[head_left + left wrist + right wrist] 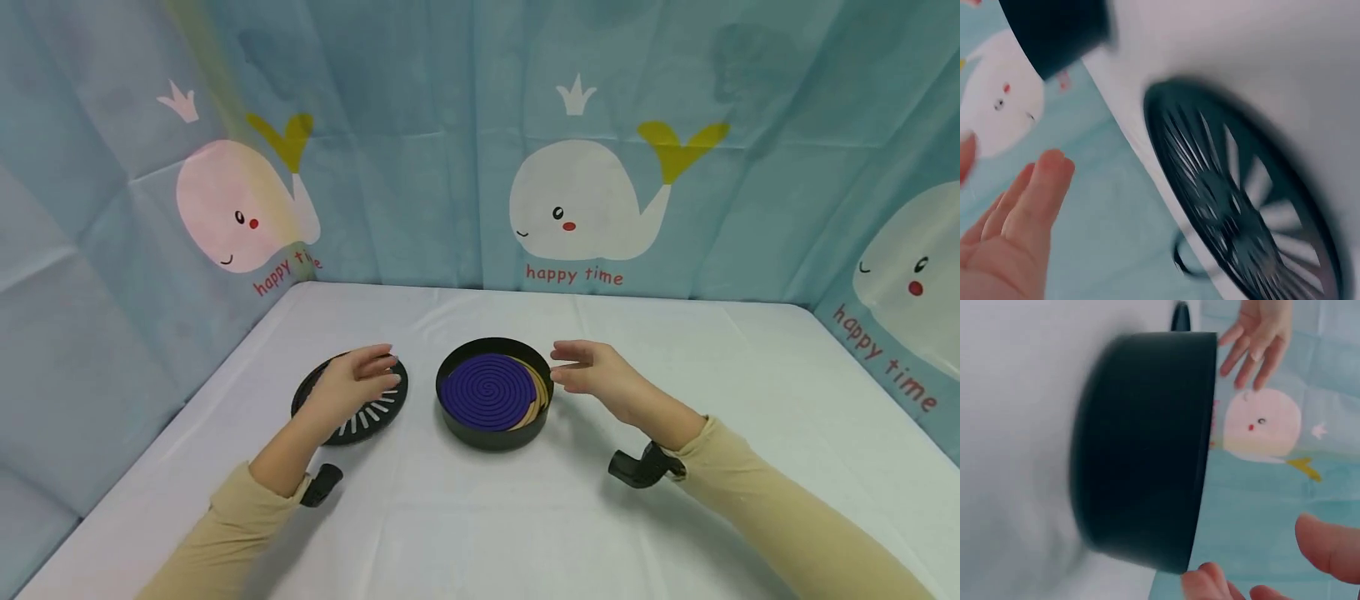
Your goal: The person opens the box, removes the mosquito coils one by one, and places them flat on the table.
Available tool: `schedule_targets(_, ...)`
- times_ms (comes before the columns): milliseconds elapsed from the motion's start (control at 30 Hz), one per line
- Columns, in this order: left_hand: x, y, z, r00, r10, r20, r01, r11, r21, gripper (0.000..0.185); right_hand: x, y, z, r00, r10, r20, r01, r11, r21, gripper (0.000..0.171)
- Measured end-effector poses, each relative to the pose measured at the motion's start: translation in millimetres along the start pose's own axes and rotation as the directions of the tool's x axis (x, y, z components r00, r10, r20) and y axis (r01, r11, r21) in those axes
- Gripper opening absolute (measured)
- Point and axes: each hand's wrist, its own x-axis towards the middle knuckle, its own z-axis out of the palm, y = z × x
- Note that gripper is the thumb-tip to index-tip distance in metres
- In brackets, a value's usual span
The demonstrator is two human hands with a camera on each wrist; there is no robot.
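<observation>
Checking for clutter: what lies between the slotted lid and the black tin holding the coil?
Nothing: in the head view only bare white tablecloth separates the slotted lid from the black tin.

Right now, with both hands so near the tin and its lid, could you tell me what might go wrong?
The purple coil lies tilted over a tan coil in the black tin; a knock from the right hand beside the rim could crack these brittle-looking spirals. The left hand hovers open above the slotted lid; a loose grasp might let the lid slide on the white cloth.
</observation>
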Motion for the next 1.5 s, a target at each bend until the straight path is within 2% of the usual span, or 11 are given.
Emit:
schedule_targets(100,4.0,4.2,16.3,0.997,0.021,0.075,-0.020,1.000,-0.023,0.076,3,-3,3,1.000,-0.013,0.020,0.012,0.999,0.037,0.058)
schedule_targets(233,7.7,7.6,36.5,0.992,0.016,0.125,-0.008,0.998,-0.064,0.092,8,-6,6,0.997,-0.021,0.079,0.018,0.999,0.039,0.056)
schedule_targets(367,11.7,9.9,51.1,0.989,0.004,0.150,0.003,0.999,-0.046,0.104,15,-6,8,0.995,-0.015,0.095,0.010,0.999,0.046,0.057)
schedule_targets(533,17.7,11.4,62.5,0.981,0.010,0.192,-0.020,0.999,0.048,0.116,24,-8,11,0.996,0.013,0.092,-0.018,0.998,0.055,0.058)
schedule_targets(633,20.6,10.6,65.3,0.977,0.022,0.212,-0.043,0.994,0.096,0.122,30,-8,15,0.996,0.028,0.088,-0.034,0.997,0.063,0.058)
schedule_targets(867,24.5,5.7,68.3,0.971,0.022,0.237,-0.054,0.990,0.129,0.130,39,-10,23,0.995,0.060,0.076,-0.064,0.996,0.057,0.060)
schedule_targets(1300,26.4,5.4,64.3,0.963,-0.005,0.269,-0.028,0.993,0.118,0.123,47,-12,28,0.990,0.079,0.118,-0.077,0.997,-0.019,0.059)
schedule_targets(1500,26.7,6.3,65.8,0.967,-0.009,0.255,-0.023,0.992,0.121,0.122,46,-11,29,0.989,0.073,0.125,-0.073,0.997,-0.001,0.060)
